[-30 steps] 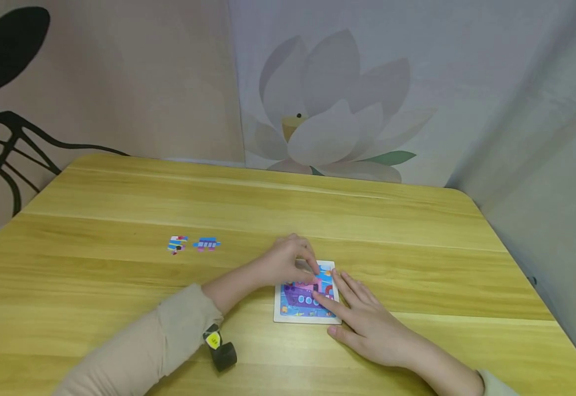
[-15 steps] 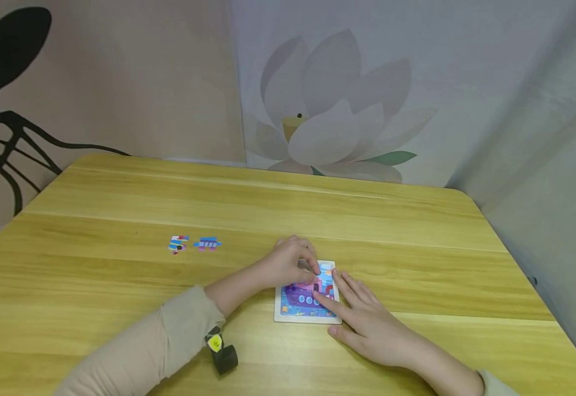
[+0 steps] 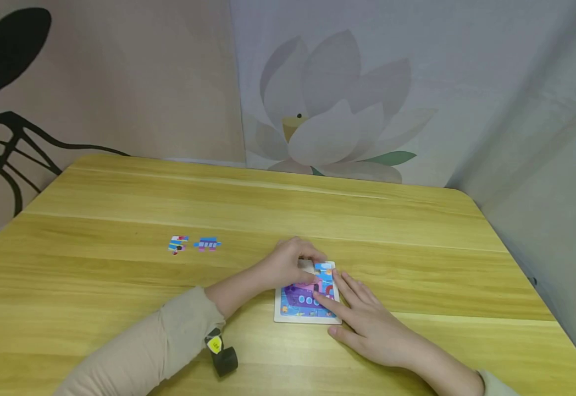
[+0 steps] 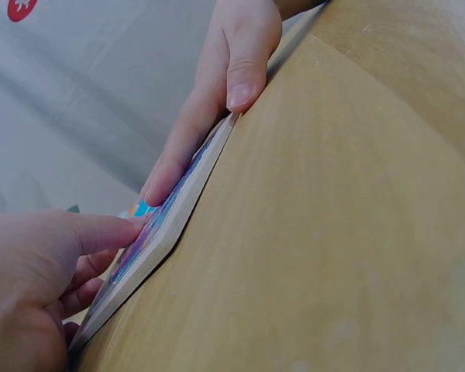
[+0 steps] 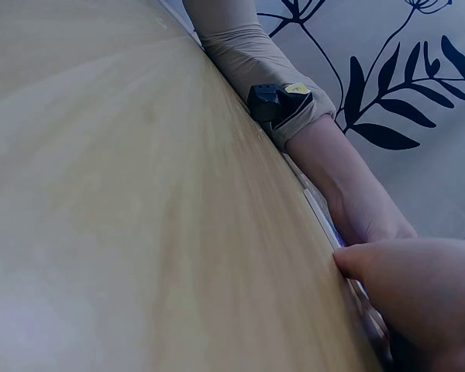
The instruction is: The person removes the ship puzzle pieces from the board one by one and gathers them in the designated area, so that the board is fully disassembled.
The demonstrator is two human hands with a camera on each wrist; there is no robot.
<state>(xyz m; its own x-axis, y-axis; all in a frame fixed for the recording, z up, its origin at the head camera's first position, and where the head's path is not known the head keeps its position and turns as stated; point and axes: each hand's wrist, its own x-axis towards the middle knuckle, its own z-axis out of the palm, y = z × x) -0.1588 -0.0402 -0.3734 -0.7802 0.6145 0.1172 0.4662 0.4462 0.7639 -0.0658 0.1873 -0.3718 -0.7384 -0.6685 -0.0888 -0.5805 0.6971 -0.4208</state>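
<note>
A small jigsaw puzzle in a pale-framed tray (image 3: 293, 319) lies on the table, its picture a purple ship with round windows. My left hand (image 3: 285, 264) reaches over the upper left part of the tray. Its thumb touches the picture, and its index finger extends to the top edge, apart from the thumb. Bare tray shows between them, beside a blue-and-white piece (image 3: 324, 266) in the top right corner. My right hand (image 3: 367, 324) lies along the right side, index fingertip on the ship and thumb near the lower right corner, as the left wrist view also shows.
Two loose puzzle pieces lie on the wooden table (image 3: 120, 308) left of the tray: a striped piece (image 3: 177, 245) and a blue-purple piece (image 3: 208, 243). A black wrist camera (image 3: 223, 357) hangs at the left sleeve. A printed curtain (image 3: 337, 110) stands behind the table.
My left index finger has lifted away from the thumb toward the tray's top edge, uncovering the blue-and-white corner piece. The right hand and the loose pieces stay where they were.
</note>
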